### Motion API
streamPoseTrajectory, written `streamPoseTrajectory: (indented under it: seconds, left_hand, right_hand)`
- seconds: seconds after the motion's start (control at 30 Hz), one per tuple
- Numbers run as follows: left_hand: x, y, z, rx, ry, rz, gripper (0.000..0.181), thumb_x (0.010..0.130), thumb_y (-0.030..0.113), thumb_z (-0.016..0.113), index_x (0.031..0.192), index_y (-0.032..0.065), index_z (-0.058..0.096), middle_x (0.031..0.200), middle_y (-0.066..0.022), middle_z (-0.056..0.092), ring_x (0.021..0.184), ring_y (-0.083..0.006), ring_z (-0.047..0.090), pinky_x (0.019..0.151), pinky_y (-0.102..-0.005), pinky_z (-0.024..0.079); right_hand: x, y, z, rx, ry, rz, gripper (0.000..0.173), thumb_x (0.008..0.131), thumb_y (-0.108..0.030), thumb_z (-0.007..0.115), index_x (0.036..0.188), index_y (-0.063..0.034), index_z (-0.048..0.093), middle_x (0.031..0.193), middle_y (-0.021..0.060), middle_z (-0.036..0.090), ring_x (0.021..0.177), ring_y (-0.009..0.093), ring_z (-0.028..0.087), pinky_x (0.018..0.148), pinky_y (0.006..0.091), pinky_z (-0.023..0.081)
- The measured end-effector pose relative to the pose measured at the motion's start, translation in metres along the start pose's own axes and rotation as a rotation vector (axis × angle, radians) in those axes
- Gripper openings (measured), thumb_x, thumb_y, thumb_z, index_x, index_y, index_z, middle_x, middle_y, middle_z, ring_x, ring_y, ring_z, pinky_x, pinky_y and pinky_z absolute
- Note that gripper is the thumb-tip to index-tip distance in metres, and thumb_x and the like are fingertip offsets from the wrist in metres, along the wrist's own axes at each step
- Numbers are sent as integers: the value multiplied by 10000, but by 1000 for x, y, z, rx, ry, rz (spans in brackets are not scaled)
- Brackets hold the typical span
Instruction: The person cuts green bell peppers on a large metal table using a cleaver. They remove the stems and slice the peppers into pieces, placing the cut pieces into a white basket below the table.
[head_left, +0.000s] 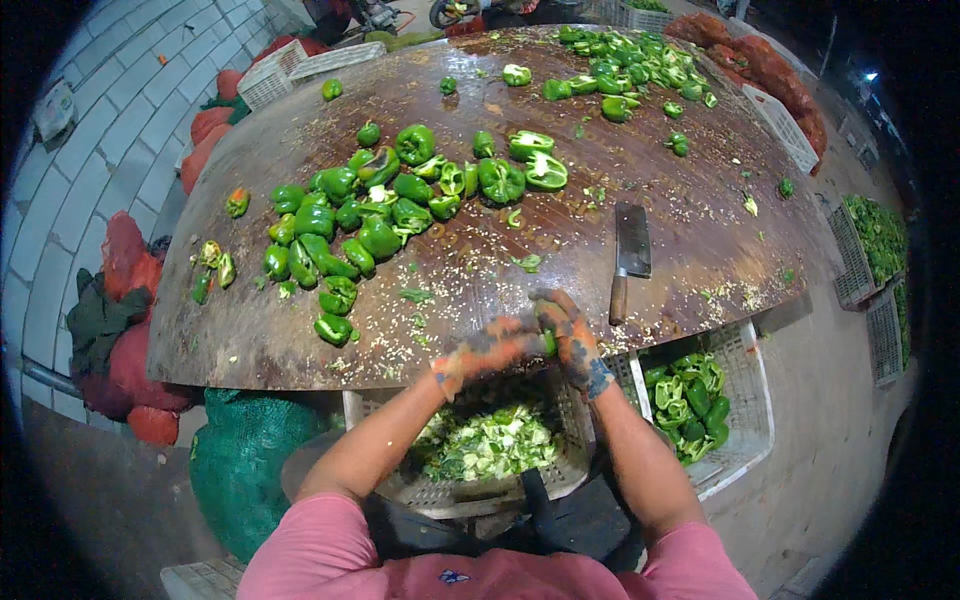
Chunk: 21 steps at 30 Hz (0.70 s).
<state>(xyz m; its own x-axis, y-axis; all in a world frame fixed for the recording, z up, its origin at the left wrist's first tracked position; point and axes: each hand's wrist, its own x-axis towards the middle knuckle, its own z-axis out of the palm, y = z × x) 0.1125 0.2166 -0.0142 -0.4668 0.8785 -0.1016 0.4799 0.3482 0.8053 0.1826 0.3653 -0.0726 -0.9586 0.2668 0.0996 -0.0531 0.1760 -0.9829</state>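
Note:
Both my hands, in stained orange work gloves, meet above the near edge of a large wooden table (480, 247). My right hand (570, 341) has its fingers curled around a green piece of bell pepper (550, 343). My left hand (495, 349) is blurred and lies against that piece; its grip cannot be made out. A cleaver (633, 251) with a wooden handle rests on the table to the right of my hands. Whole and cut green bell peppers (379, 236) form a pile at the left middle. Pale seeds are scattered over the wood.
Below the table edge stand a plastic crate (480, 501) of pepper scraps and a white crate (765, 427) of cut peppers. More peppers (637, 64) lie at the far side. A green mesh sack (247, 465) stands at lower left, with red sacks (131, 330) beyond it.

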Motion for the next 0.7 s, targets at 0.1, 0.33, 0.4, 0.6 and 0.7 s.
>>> streamPoseTrajectory:
  seconds: [0.1, 0.33, 0.4, 0.6, 0.7]
  left_hand:
    - [-24, 3, 14, 190, 157, 197, 280, 764, 274, 575, 896, 26, 564, 745, -149, 563, 712, -299, 561, 618, -374, 443]
    - [-33, 23, 49, 523, 305, 293, 242, 763, 303, 560, 720, 67, 526, 597, -108, 504, 550, -282, 517, 505, -396, 401]
    - [-40, 27, 42, 511, -144, 252, 304, 789, 352, 527, 816, 49, 543, 716, -117, 558, 672, -275, 561, 606, -404, 449]
    - [84, -67, -108, 826, 547, -101, 341, 792, 341, 527, 963, 46, 530, 866, -148, 576, 774, -278, 592, 615, -386, 497]
    - [120, -104, -147, 898, 533, -561, 333, 720, 359, 581, 878, 70, 624, 905, -150, 609, 834, -305, 600, 691, -418, 488]
  right_hand:
    - [-14, -25, 10, 214, -111, 80, 195, 855, -153, 464, 971, -23, 552, 992, 72, 543, 893, 173, 533, 757, 290, 437]
    - [-21, -2, -17, -200, 327, 64, 286, 836, -291, 483, 1018, -86, 565, 1024, 66, 556, 884, 216, 537, 753, 325, 434]
    - [-40, -17, -50, -450, 420, 164, 325, 791, -312, 541, 1040, -105, 568, 1064, 85, 553, 898, 240, 553, 752, 350, 449]
    - [-64, -64, -111, -695, 480, 211, 350, 718, -230, 643, 1018, -61, 589, 996, 119, 590, 847, 266, 586, 756, 333, 466]
    - [-27, -64, -67, -654, 290, 14, 357, 719, -224, 646, 1022, -50, 579, 1010, 116, 581, 925, 241, 567, 788, 331, 458]
